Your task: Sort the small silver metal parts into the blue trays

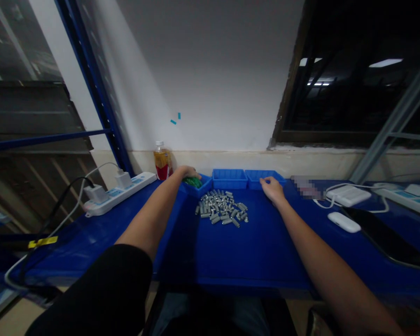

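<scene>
My left hand (pixel 188 171) reaches into the leftmost blue bin (pixel 196 185), its fingers curled down over green pieces (pixel 193 182) inside; what it grips is hidden. My right hand (pixel 271 188) rests on the front edge of the rightmost blue bin (pixel 266 176), fingers loosely bent, nothing seen in them. A middle blue bin (pixel 229 178) stands between the two. In front of the bins lies a heap of small silver metal cylinders (pixel 222 206) on the blue table (pixel 238 252).
A drink bottle (pixel 162 161) stands at the wall left of the bins. A white power strip (pixel 117 192) with plugs and cables lies at the left. White chargers (pixel 346 195), a white case (pixel 343 222) and a dark tablet (pixel 385 238) lie at the right.
</scene>
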Tool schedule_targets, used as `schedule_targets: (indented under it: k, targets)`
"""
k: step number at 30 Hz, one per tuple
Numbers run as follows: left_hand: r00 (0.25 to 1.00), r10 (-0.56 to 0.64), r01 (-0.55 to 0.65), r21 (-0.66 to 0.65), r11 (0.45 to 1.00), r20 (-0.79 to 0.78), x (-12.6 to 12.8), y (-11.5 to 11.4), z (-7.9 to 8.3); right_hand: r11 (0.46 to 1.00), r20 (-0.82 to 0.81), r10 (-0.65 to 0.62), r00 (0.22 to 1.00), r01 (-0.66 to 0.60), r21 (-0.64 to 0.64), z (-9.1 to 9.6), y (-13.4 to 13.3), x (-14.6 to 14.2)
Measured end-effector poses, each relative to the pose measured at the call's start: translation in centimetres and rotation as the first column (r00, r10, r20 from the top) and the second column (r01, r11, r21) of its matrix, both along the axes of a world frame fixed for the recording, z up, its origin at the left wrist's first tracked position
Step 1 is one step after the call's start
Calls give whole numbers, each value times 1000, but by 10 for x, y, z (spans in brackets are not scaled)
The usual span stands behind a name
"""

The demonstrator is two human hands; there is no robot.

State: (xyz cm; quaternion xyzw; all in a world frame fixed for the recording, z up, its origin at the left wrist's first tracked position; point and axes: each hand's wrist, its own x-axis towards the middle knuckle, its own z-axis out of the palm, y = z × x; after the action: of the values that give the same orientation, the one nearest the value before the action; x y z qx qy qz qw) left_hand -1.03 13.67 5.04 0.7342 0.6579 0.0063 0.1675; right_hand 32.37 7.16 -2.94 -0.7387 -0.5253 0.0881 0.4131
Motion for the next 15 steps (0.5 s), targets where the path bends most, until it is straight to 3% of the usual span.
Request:
schedule_targets:
  k: [5, 10, 13, 15]
  targets:
    - [984, 98, -109, 66, 992, 152, -14, -4, 5, 1000, 12, 15, 1000, -15, -14, 1, -1, -1]
    - [967, 127, -182, 248, 951, 222, -25, -16, 47, 1000, 17, 16, 1000, -16, -15, 3, -3, -1]
    - [930, 61, -209, 386, 898, 361, -24, -37, 65, 1000, 18, 17, 1000, -17, -26, 4, -4, -2]
    - [848, -24, -203, 367, 908, 529, -13, -57, 64, 999, 22, 21, 1000, -20, -37, 4, -5, -2]
